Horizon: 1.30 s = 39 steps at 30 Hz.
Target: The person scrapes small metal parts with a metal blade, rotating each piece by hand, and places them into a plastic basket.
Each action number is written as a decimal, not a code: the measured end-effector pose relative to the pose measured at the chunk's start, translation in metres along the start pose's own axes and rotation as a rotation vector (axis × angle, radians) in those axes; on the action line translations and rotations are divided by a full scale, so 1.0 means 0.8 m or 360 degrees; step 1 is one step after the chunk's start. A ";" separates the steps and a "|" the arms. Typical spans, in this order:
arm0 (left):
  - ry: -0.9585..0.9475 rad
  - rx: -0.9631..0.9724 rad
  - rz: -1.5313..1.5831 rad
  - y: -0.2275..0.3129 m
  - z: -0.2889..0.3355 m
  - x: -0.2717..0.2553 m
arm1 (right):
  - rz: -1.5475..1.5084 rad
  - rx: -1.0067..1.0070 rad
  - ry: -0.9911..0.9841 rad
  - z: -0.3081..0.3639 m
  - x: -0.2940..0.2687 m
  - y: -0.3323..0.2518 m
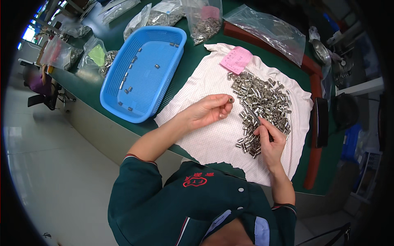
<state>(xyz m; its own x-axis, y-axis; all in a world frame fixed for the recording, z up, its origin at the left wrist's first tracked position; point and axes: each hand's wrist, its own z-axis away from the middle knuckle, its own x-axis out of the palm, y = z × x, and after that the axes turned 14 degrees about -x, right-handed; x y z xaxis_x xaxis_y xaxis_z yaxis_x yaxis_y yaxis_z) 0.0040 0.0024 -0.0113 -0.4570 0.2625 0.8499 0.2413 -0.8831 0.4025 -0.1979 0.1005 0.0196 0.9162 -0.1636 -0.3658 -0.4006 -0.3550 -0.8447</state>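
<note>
Between the thumb and fingertips of my left hand [211, 110] is a small metal sleeve [230, 100], its round end showing. My right hand [271, 141] is closed around a dark, slim rod-like tool [253, 116] that points up and left over the metal parts. A broad pile of small, shiny cylindrical metal parts [266, 98] lies under and beyond the right hand. The pile rests on a white dotted cloth [201, 141]. To the left of my left hand stands a blue perforated plastic basket [143, 88] with several metal parts scattered in it.
A pink paper slip [237, 60] lies at the pile's far edge. Bags of metal parts [204, 24] stand at the back, and an empty clear bag [271, 30] lies over a reddish-brown rail [314, 164]. Far left, another person [41, 84] sits by the green table [88, 88].
</note>
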 end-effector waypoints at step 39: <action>0.0246 -0.0241 -0.0632 -0.014 0.002 0.028 | 0.0574 -0.0912 -0.0410 -0.005 0.023 -0.003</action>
<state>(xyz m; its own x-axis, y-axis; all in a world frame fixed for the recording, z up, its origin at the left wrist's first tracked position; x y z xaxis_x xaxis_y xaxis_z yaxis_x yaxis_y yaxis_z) -0.0077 0.0190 0.0039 -0.6143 0.5414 0.5741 -0.1015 -0.7757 0.6229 -0.1805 0.0949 0.0162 0.6710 -0.1646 -0.7229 -0.5549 -0.7583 -0.3423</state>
